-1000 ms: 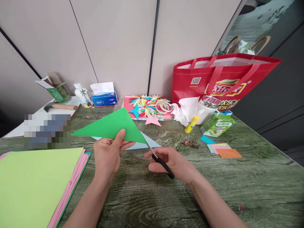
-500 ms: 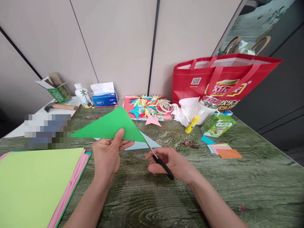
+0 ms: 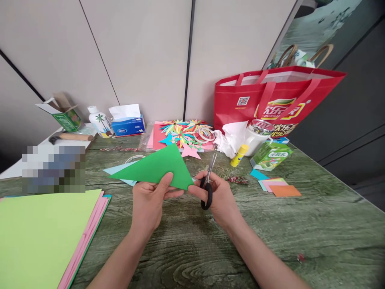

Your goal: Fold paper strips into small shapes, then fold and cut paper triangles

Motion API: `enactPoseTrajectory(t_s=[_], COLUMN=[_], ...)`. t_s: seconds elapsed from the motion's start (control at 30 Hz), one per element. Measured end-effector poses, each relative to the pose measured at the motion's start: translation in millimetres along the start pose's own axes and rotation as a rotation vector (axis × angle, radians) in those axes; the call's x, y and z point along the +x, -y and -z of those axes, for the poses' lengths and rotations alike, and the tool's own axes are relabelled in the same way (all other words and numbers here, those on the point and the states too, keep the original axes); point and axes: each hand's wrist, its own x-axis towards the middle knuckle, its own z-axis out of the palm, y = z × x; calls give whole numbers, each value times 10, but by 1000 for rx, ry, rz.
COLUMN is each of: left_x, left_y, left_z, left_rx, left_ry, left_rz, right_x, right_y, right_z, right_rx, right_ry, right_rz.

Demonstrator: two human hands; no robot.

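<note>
My left hand [image 3: 150, 202] pinches the lower edge of a folded green paper triangle [image 3: 155, 168], thumb on top, holding it just above the green marbled table [image 3: 315, 233]. My right hand [image 3: 218, 196] grips black-handled scissors [image 3: 208, 182] with the blades pointing up and away, slightly apart, beside the triangle's right corner. A light blue sheet [image 3: 120, 170] lies on the table under the green triangle.
A stack of light green and pink sheets [image 3: 45, 237] lies at the left. Behind are cut paper stars [image 3: 183, 134], tape rings [image 3: 204, 135], a tissue box [image 3: 128, 124], a glue stick [image 3: 239, 155], a green carton [image 3: 267, 155], small coloured squares [image 3: 278, 188] and a red bag [image 3: 276, 100].
My right hand has swung the scissors from lying low under the triangle's corner to pointing upward. The green triangle and my left hand have shifted right, toward the scissors.
</note>
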Motion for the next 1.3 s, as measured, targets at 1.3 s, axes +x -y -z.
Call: enactPoseTrajectory(t_s=[1.3], left_x=[243], left_y=[-255], left_z=[193], left_rx=[-302], left_ry=[-169], left_rz=[312], right_x=[-18], right_y=[149], right_z=[144], right_rx=[-266], right_ry=[500], right_rz=[-183])
